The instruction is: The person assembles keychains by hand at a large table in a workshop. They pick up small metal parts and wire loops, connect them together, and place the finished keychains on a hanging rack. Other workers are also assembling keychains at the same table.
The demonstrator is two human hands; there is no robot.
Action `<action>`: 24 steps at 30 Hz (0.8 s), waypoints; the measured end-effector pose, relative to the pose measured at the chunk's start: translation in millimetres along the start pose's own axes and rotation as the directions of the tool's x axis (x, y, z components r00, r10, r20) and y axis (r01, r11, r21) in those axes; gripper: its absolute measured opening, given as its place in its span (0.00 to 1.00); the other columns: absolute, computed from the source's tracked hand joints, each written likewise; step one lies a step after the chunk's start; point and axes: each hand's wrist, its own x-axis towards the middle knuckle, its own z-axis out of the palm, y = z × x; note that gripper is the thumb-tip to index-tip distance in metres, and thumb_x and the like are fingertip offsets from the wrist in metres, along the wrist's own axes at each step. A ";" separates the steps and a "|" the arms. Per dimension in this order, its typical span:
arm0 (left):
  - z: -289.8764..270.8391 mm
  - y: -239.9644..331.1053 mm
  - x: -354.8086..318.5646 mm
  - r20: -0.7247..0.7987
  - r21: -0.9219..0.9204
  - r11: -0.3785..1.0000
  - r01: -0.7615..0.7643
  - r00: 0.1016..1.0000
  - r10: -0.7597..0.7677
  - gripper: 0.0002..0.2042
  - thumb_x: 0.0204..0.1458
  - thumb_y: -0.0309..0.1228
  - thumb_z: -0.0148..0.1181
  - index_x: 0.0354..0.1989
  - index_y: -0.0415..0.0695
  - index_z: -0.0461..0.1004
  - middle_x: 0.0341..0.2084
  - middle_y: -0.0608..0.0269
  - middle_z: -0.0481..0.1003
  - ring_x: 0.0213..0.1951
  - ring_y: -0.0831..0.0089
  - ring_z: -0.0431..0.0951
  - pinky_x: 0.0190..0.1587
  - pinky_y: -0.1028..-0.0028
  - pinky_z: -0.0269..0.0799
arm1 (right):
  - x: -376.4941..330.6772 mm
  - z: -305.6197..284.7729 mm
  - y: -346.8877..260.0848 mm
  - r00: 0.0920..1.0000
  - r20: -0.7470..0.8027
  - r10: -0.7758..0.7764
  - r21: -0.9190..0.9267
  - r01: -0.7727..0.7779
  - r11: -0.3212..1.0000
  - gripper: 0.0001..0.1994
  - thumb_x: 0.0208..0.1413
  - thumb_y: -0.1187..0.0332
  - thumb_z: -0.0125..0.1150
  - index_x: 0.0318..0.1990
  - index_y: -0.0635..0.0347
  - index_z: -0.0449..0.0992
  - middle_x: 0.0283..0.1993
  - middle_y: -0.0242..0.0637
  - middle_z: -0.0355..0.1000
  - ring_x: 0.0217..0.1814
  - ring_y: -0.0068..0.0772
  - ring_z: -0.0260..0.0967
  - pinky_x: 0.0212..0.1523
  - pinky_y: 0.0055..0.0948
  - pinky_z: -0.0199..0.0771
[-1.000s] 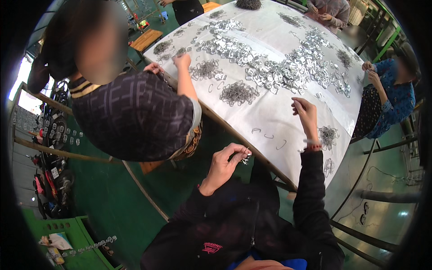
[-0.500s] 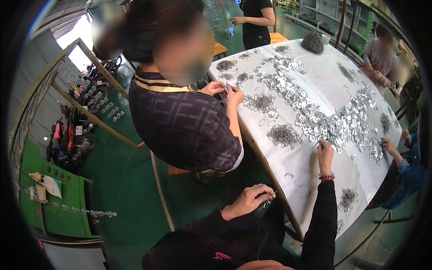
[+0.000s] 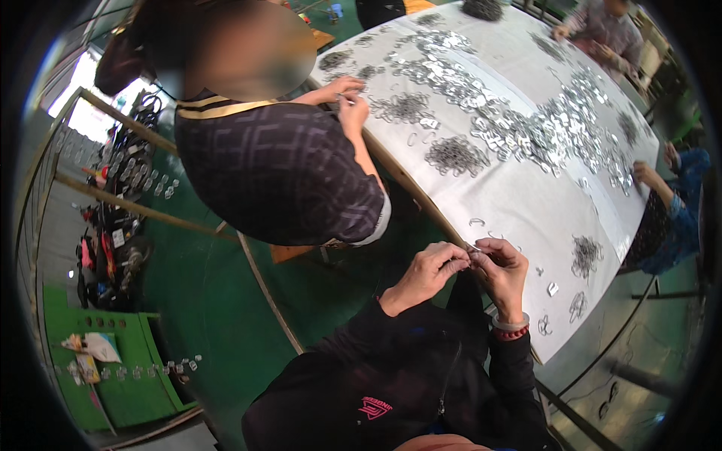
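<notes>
My left hand and my right hand meet at the table's near left edge, fingertips pinched together. Between them shows a thin, shiny metal wire piece; the fingers hide most of it, and anything else in the left hand cannot be made out. Just beyond, a loose bent wire hook lies on the white tabletop. To the right of my right hand rest a small shiny metal buckle and a little heap of wire hooks.
Shiny metal buckles spread across the table's middle, with a wire hook pile nearer me. A co-worker in a dark patterned shirt works at my left; another's blue sleeve is at the right. A wooden rail stands far left.
My right hand has come back from the buckle pile to meet my left at the table edge. The view has shifted, and the table sits higher in the picture.
</notes>
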 end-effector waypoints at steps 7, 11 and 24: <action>4.3 0.8 3.9 0.006 0.124 0.992 -0.010 1.000 0.010 0.05 0.52 0.26 0.63 0.34 0.40 0.74 0.30 0.60 0.76 0.35 0.61 0.75 0.37 0.67 0.71 | 4.9 -7.8 5.5 0.998 0.002 0.067 0.139 -0.066 0.988 0.07 0.50 0.83 0.64 0.38 0.71 0.77 0.34 0.40 0.77 0.31 0.24 0.73 0.35 0.21 0.74; 8.9 -4.3 4.5 -0.001 0.115 0.993 0.036 0.999 -0.036 0.04 0.52 0.26 0.62 0.33 0.40 0.74 0.28 0.58 0.75 0.34 0.57 0.75 0.39 0.64 0.68 | 4.1 -9.1 9.8 0.996 -0.029 0.082 0.170 -0.076 0.983 0.07 0.51 0.83 0.64 0.38 0.71 0.77 0.33 0.40 0.78 0.30 0.24 0.73 0.35 0.21 0.75; 9.1 -85.7 94.7 -0.132 0.186 0.958 0.218 0.972 -0.195 0.08 0.55 0.31 0.61 0.33 0.37 0.78 0.28 0.56 0.79 0.26 0.73 0.77 0.31 0.75 0.70 | 2.4 -7.7 10.3 0.998 0.045 0.043 0.203 -0.051 0.978 0.06 0.50 0.87 0.61 0.34 0.70 0.78 0.37 0.39 0.73 0.32 0.26 0.74 0.34 0.21 0.76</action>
